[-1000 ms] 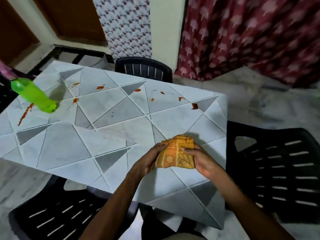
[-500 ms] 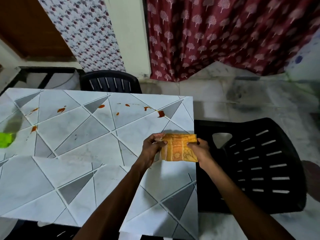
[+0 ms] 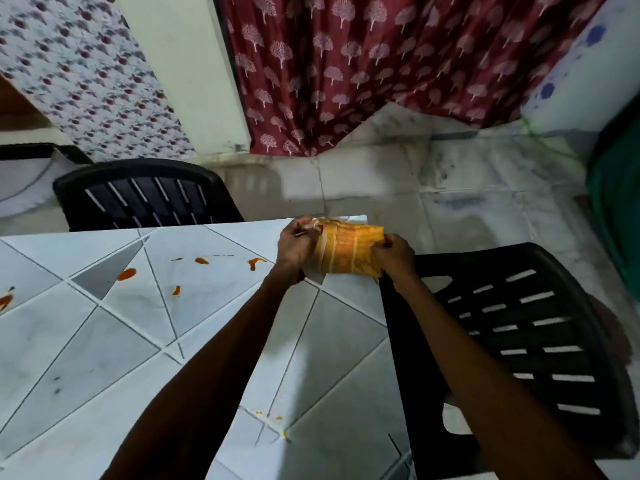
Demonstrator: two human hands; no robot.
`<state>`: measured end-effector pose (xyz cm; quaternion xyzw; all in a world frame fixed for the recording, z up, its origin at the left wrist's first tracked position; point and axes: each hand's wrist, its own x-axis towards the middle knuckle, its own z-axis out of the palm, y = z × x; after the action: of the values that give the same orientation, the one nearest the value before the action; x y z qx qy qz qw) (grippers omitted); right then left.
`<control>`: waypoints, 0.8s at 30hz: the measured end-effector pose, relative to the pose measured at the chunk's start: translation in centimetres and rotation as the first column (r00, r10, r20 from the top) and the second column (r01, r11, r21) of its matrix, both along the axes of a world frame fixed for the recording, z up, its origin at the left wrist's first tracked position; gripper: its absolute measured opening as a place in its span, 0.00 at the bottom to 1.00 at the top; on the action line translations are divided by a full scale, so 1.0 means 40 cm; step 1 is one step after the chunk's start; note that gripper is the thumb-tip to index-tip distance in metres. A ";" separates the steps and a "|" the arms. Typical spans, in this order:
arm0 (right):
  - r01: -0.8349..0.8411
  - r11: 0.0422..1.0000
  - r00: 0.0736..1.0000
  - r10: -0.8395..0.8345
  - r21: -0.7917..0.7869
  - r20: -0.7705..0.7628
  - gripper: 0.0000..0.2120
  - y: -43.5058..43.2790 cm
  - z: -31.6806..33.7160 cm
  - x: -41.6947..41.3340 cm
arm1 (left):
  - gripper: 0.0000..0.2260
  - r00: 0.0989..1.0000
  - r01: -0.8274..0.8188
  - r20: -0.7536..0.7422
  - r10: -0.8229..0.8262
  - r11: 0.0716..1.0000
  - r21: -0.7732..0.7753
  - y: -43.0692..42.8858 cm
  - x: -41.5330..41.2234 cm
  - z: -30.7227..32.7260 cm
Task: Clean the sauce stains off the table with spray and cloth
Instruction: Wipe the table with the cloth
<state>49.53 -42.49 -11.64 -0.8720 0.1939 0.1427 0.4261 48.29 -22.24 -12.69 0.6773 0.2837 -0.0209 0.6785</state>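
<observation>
An orange patterned cloth (image 3: 348, 250), folded into a thick pad, is held above the table's far right corner. My left hand (image 3: 296, 244) grips its left end and my right hand (image 3: 394, 255) grips its right end. The white table (image 3: 104, 341) with grey triangle lines carries several red sauce stains (image 3: 126, 274) along its far side, left of my hands, one of them (image 3: 255, 262) close to my left wrist. Small yellow crumbs (image 3: 268, 415) lie on the near part of the table. The spray bottle is out of view.
A black plastic chair (image 3: 530, 341) stands right of the table, under my right forearm. Another black chair (image 3: 145, 195) stands at the table's far edge. A maroon curtain (image 3: 381, 64) hangs behind over a marble floor. Something green (image 3: 616, 209) sits at the right edge.
The view has swung right, so the green bottle has left the frame. Both hands, still holding the cloth, have moved away from me to the table's far right corner.
</observation>
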 end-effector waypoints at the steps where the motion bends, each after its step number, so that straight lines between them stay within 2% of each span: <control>1: -0.095 0.979 0.994 0.103 -0.178 0.035 0.23 0.001 -0.010 0.009 | 0.14 0.999 0.044 0.008 -0.045 0.992 0.118 0.017 0.011 -0.007; 3: -0.240 0.887 0.921 0.336 -0.394 0.196 0.32 0.002 -0.024 0.011 | 0.18 0.990 0.109 0.039 -0.134 0.915 0.387 0.050 -0.013 -0.009; 4: -0.327 0.839 0.833 0.473 -0.435 0.286 0.34 0.009 -0.037 0.018 | 0.19 0.983 0.116 0.067 -0.170 0.863 0.493 0.072 -0.034 -0.015; 5: -0.438 0.752 0.715 0.624 -0.493 0.316 0.34 0.016 -0.050 0.025 | 0.19 0.975 0.121 0.084 -0.208 0.805 0.581 0.091 -0.060 -0.026; 7: -0.624 0.450 0.435 0.879 -0.639 0.195 0.33 0.040 -0.087 0.047 | 0.19 0.965 0.122 0.075 -0.252 0.681 0.722 0.137 -0.113 -0.050; 8: -0.658 0.301 0.320 0.942 -0.690 0.105 0.32 0.047 -0.105 0.060 | 0.20 0.966 0.111 0.063 -0.249 0.625 0.772 0.158 -0.138 -0.059; 9: -0.669 0.214 0.265 0.963 -0.712 0.041 0.32 0.057 -0.120 0.076 | 0.20 0.971 0.096 0.054 -0.234 0.582 0.807 0.182 -0.159 -0.068; 10: -0.668 0.198 0.267 0.963 -0.717 0.017 0.31 0.062 -0.133 0.094 | 0.21 0.973 0.087 0.046 -0.227 0.543 0.835 0.204 -0.180 -0.074; 11: -0.661 0.245 0.324 0.946 -0.709 0.026 0.31 0.074 -0.140 0.113 | 0.21 0.974 0.085 0.036 -0.224 0.507 0.858 0.227 -0.201 -0.078; 14: -0.562 0.531 0.646 0.761 -0.634 0.065 0.32 0.130 -0.123 0.165 | 0.25 0.971 0.160 -0.060 -0.232 0.442 0.883 0.271 -0.260 -0.089; 16: -0.504 0.602 0.757 0.653 -0.620 0.019 0.34 0.171 -0.120 0.176 | 0.30 0.957 0.245 -0.146 -0.251 0.432 0.868 0.288 -0.283 -0.111; 18: -0.461 0.579 0.765 0.644 -0.673 0.031 0.33 0.195 -0.140 0.139 | 0.34 0.938 0.313 -0.213 -0.275 0.403 0.860 0.293 -0.291 -0.133; 20: -0.438 0.561 0.732 0.676 -0.702 0.083 0.32 0.176 -0.151 0.059 | 0.36 0.933 0.329 -0.233 -0.275 0.388 0.861 0.289 -0.292 -0.142; 24: -0.510 0.509 0.642 0.762 -0.694 0.087 0.32 0.064 -0.165 -0.153 | 0.36 0.945 0.300 -0.211 -0.249 0.406 0.863 0.278 -0.293 -0.139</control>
<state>43.40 -39.93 -18.23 -0.9765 -0.2002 0.0483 0.0628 36.56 -11.11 -18.26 0.9663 0.1543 0.0023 0.2062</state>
